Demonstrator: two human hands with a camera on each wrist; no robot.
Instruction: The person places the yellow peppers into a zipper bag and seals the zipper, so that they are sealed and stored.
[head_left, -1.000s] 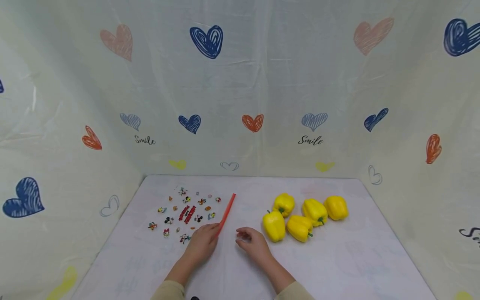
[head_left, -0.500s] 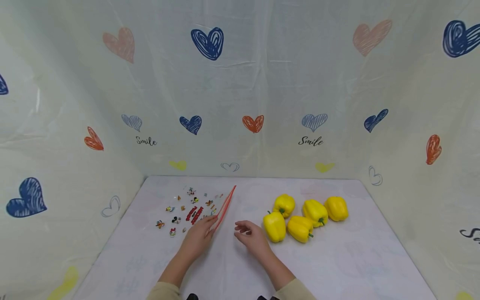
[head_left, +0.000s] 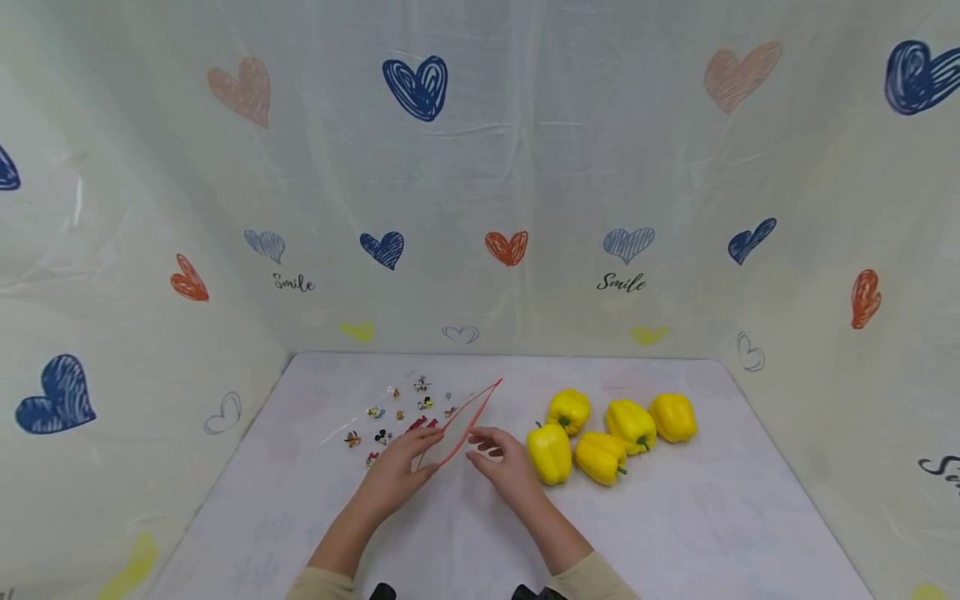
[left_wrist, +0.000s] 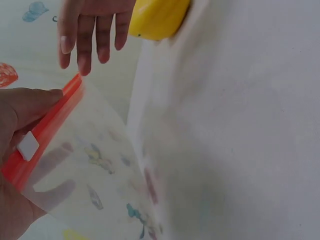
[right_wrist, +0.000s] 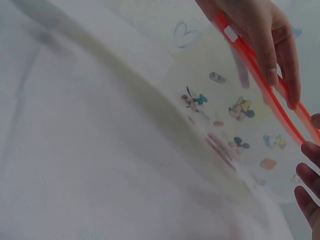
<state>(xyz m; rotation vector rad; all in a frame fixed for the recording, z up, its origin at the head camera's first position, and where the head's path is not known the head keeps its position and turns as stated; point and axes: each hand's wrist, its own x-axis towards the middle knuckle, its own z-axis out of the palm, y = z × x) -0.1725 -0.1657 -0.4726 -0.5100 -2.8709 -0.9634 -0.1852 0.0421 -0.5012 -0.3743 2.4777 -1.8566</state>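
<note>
Holding a thin, clear plastic bag [head_left: 426, 404], edged with a bright red zip rim [left_wrist: 50, 122], over the middle of the white-covered table [head_left: 675, 533]. Slanting along its mouth, in the head view, from about seven o'clock at the left hand [head_left: 397, 475] to a pointed far corner at one o'clock, with the long axis of the rim on that same line. Parted midway into a narrow leaf shape between two red edges, meeting again at the one o'clock tip. Spreading from the rim toward nine o'clock as see-through film, marked with small coloured cartoon figures [right_wrist: 242, 109]. Fitted near the left hand's end with a small white slider [left_wrist: 28, 146]. Cannot tell what the bag contains. Clamped on the rim with the left grip, between thumb and fingers. Poised just beside the rim, at about five o'clock, with the right hand [head_left: 510, 471], thumb and loosely bent fingers apart; cannot tell whether touching the red edge. Clustered on the table toward two and three o'clock from there, as five glossy yellow bell peppers [head_left: 632, 423] with green stems. Backed at twelve o'clock by a pale, heart-printed sheet [head_left: 525, 167].
</note>
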